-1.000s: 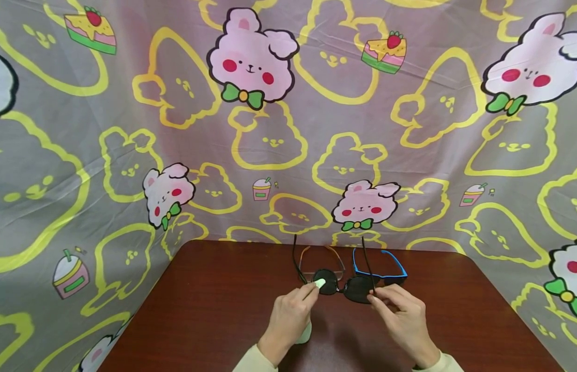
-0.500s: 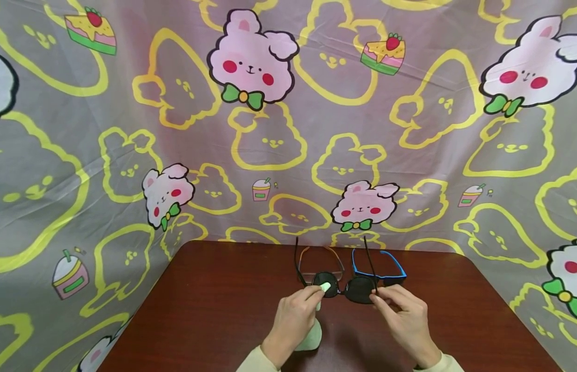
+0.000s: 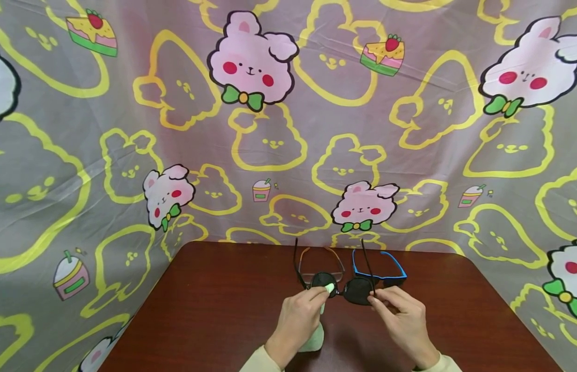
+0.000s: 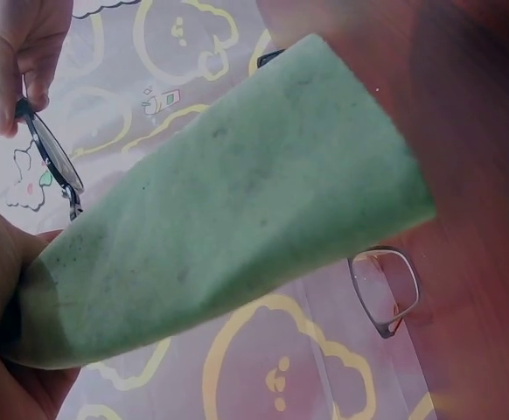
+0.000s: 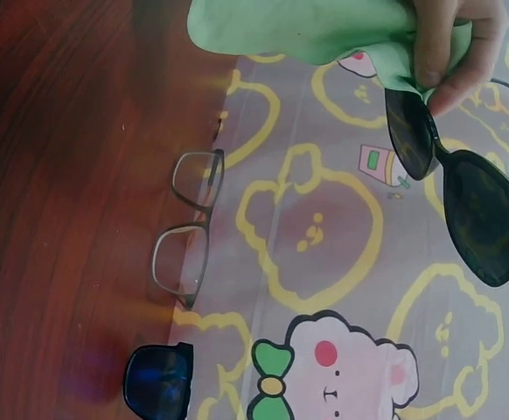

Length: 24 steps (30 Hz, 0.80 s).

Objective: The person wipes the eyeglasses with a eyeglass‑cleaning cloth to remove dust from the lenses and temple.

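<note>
My left hand (image 3: 300, 316) has just slid a little to the right, toward the nose part of the black sunglasses (image 3: 357, 291), and the green cloth (image 4: 228, 210) has gone with it. My right hand (image 3: 404, 316) has stayed in almost the same spot. I think this means the cloth is rubbing across the lens (image 5: 409, 136) nearest my left fingers, and that lens seems only partly done. I can't tell how clean it is.

My left finger and thumb pinch the cloth against that lens, and the rest of the cloth hangs down below my left hand. My right finger and thumb pinch the other end of the sunglasses, close to where the arm joins on. So the sunglasses are right between my two hands, held up, with their arms pointing away from me.

Now I count. I have two hands, and both are holding something. There is one cloth. There are three pairs of glasses: the black ones I hold, one clear pair (image 5: 205, 215) past my left hand, and one blue pair (image 3: 381, 276) past my right hand. Those two sit on one brown table (image 3: 214, 310), out beyond my grip.
</note>
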{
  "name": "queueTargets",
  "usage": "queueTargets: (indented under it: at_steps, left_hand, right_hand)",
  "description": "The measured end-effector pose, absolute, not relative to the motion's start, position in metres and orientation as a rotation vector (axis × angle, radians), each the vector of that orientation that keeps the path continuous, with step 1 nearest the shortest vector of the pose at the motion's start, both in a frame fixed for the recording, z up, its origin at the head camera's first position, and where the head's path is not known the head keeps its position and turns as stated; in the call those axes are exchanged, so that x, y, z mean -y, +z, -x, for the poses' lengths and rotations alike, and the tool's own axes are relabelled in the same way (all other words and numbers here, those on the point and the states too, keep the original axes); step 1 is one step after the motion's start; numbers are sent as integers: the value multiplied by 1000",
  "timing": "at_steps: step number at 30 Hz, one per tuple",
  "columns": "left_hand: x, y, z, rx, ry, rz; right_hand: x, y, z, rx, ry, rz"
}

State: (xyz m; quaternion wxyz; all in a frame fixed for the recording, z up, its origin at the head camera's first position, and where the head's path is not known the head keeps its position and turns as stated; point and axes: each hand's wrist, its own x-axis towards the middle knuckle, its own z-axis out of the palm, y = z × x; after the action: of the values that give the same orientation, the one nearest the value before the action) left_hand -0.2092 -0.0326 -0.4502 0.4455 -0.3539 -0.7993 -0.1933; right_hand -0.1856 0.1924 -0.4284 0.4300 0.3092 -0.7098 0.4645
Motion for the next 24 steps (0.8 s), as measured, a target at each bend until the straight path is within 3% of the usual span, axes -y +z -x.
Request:
queueTargets:
  at_steps: [15, 24]
  left_hand:
    - [29, -448, 210, 2024, -331, 709]
    - [27, -448, 211, 2056, -289, 581]
  right_hand:
    - [-197, -440, 194, 1751, 1090, -844]
    - [-188, -422, 185, 1736, 1028, -846]
